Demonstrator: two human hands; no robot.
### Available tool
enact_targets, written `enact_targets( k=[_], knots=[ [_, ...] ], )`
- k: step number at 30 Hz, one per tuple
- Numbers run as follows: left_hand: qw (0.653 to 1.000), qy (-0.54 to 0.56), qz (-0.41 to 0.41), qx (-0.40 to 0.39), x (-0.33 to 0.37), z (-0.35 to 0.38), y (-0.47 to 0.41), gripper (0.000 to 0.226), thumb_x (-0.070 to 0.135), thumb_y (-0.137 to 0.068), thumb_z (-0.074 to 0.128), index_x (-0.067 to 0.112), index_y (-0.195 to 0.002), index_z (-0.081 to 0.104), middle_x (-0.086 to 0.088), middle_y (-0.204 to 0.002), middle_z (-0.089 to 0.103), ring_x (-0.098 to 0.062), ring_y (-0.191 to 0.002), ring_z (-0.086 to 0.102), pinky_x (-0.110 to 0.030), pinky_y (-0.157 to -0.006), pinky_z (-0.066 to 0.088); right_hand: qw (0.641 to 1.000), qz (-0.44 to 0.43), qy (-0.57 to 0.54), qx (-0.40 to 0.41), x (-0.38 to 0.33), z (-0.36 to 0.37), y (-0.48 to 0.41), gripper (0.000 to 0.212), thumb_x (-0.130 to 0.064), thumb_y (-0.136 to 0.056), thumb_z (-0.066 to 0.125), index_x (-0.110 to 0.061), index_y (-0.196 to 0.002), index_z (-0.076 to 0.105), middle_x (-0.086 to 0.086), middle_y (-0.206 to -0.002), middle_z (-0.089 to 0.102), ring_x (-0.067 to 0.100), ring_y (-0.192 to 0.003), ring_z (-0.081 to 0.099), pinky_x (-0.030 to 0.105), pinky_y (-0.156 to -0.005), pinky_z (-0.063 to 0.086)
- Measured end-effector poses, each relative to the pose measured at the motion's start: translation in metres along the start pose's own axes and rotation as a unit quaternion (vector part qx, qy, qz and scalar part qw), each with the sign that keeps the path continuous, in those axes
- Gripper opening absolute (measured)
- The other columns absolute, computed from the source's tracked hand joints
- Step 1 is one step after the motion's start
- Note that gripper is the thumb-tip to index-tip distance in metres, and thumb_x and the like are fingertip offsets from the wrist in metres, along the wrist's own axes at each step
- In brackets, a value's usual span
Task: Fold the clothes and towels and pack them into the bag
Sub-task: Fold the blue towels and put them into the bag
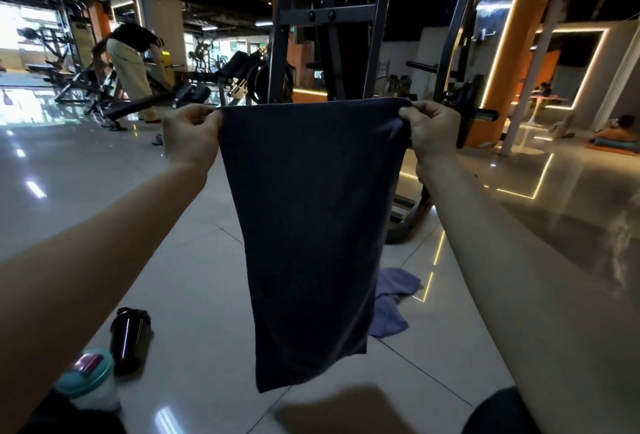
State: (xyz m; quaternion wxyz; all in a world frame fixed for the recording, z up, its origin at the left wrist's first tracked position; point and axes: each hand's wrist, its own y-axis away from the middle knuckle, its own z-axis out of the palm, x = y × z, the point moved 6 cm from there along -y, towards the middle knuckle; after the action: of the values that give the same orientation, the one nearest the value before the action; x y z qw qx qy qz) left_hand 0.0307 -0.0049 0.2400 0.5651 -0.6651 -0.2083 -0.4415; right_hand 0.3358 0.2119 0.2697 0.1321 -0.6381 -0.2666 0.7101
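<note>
both hands (189,134) (428,131) raised, fingers pinched

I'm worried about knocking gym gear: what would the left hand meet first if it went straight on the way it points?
Besides the dark cloth it pinches, the left hand points at the black machine frame ahead; probably that first, though its distance is unclear.

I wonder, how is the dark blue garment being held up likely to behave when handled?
Probably floppy: the dark blue garment hangs straight down from the left hand and right hand pinching its top edge. Likely light, since fingertip pinches carry it. Pushed, it may bunch like the lighter blue towel crumpled on the floor.
</note>
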Motion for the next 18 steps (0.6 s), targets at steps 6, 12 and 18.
enact_targets(
  k=[6,12,18],
  knots=[
    [0.998,0.063,-0.012,0.002,0.049,-0.038,0.029,0.009,0.017,-0.098,0.065,0.014,-0.092,0.071,-0.005,-0.079,0.068,-0.01,-0.06,0.064,-0.026,-0.056,0.057,0.998,-0.041,0.042,-0.035,-0.058,-0.02,0.041,0.009,-0.011,-0.094,0.062,-0.014,-0.089,0.068,0.006,-0.084,0.067,0.017,-0.073,0.066,0.027,-0.057,0.056],
    [0.998,0.065,-0.01,0.012,0.096,-0.089,0.047,0.017,0.022,-0.093,0.071,0.007,-0.1,0.073,-0.005,-0.082,0.07,-0.011,-0.061,0.064,-0.028,-0.058,0.055,0.996,-0.064,0.02,-0.057,-0.109,-0.043,0.083,0.012,-0.008,-0.093,0.06,-0.014,-0.087,0.069,0.005,-0.084,0.068,0.02,-0.075,0.066,0.034,-0.064,0.059],
    [0.998,0.061,-0.003,0.002,0.128,-0.107,0.053,0.014,0.025,-0.093,0.07,0.012,-0.096,0.073,-0.005,-0.088,0.071,-0.015,-0.072,0.065,-0.028,-0.06,0.053,0.995,-0.059,-0.027,-0.076,-0.149,-0.056,0.1,0.015,-0.013,-0.093,0.057,-0.019,-0.082,0.066,0.003,-0.084,0.063,0.022,-0.081,0.059,0.04,-0.069,0.05]
  ],
)
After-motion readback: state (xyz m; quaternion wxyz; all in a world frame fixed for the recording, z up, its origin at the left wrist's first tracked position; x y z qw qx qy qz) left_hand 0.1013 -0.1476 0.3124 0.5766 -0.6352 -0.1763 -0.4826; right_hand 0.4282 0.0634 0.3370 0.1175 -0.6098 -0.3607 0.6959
